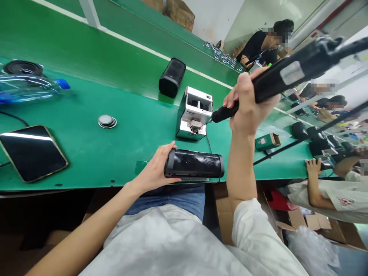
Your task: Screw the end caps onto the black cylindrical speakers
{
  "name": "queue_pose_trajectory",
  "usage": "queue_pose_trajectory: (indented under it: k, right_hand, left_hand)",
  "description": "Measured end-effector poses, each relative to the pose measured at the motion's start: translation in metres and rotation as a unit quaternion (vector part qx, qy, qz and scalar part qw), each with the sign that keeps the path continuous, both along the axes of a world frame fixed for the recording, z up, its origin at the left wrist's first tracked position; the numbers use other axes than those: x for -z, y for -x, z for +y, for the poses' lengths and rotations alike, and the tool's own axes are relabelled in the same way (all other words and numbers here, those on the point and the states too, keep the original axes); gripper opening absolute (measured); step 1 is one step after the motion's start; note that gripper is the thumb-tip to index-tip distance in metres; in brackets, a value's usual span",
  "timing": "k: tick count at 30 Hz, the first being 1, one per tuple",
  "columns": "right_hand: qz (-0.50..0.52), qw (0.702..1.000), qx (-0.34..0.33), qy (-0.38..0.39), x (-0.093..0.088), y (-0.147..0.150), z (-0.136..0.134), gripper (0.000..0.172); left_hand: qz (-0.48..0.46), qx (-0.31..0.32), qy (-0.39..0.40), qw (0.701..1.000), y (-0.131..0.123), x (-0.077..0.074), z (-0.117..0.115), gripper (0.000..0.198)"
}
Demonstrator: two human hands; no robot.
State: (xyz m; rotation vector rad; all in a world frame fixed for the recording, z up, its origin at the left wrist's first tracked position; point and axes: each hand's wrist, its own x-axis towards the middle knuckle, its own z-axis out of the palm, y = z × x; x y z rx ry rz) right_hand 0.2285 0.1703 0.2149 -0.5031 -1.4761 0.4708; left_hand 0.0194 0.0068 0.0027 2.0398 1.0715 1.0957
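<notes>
My left hand (156, 168) grips the left end of a black cylindrical speaker (194, 164) that lies on its side at the near edge of the green bench (86, 153). My right hand (247, 103) is closed around a black electric screwdriver (287, 73), held up and tilted. The screwdriver's tip touches the front of a small white screw feeder box (194, 113) standing just behind the speaker.
Another black speaker (171, 76) lies further back. A phone (31, 151), a clear water bottle (28, 88), a speaker driver (23, 68) and a round metal part (107, 121) are at the left. A small green box (267, 141) and more speakers (310, 136) sit right, where a co-worker's hand (314, 167) rests.
</notes>
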Motion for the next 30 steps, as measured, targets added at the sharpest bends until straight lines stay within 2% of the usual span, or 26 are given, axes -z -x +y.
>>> queue_pose_trajectory:
  k: [4, 8, 12, 17, 20, 22, 25, 27, 30]
  right_hand:
    - [-0.017, 1.0, -0.004, 0.016, 0.007, 0.006, 0.016, 0.061]
    - [-0.001, 0.998, 0.014, 0.059, 0.005, 0.004, 0.015, 0.058]
    - [-0.002, 0.996, 0.017, 0.085, 0.002, 0.002, 0.009, 0.054]
    - [0.028, 0.997, 0.006, 0.073, 0.001, 0.006, 0.003, 0.038]
    - [0.009, 0.997, -0.008, 0.07, 0.002, 0.007, -0.001, 0.035]
    - [-0.007, 0.997, -0.023, 0.067, 0.001, 0.005, -0.008, 0.031]
    - [0.019, 0.997, -0.041, 0.064, -0.008, 0.003, -0.027, 0.017]
    - [0.05, 0.993, -0.049, 0.094, -0.019, 0.006, -0.044, 0.011]
    - [0.102, 0.983, -0.058, 0.141, -0.033, 0.021, -0.066, 0.011]
  left_hand:
    - [-0.006, 0.008, 0.042, 0.999, 0.001, 0.011, 0.0, 0.147]
    - [-0.01, 0.002, 0.053, 0.999, 0.001, 0.017, 0.0, 0.144]
    - [-0.017, 0.002, 0.047, 0.999, -0.001, 0.017, 0.0, 0.144]
    - [-0.022, 0.005, 0.027, 0.999, -0.002, 0.017, 0.001, 0.141]
    - [-0.022, 0.005, 0.027, 0.999, -0.002, 0.016, 0.0, 0.142]
    - [-0.021, 0.003, 0.027, 0.999, -0.003, 0.016, 0.0, 0.144]
    - [-0.021, 0.001, 0.018, 1.0, -0.004, 0.016, 0.0, 0.145]
    - [-0.022, 0.0, 0.01, 1.0, -0.004, 0.017, 0.0, 0.146]
    - [-0.019, 0.001, 0.006, 1.0, -0.005, 0.017, 0.0, 0.144]
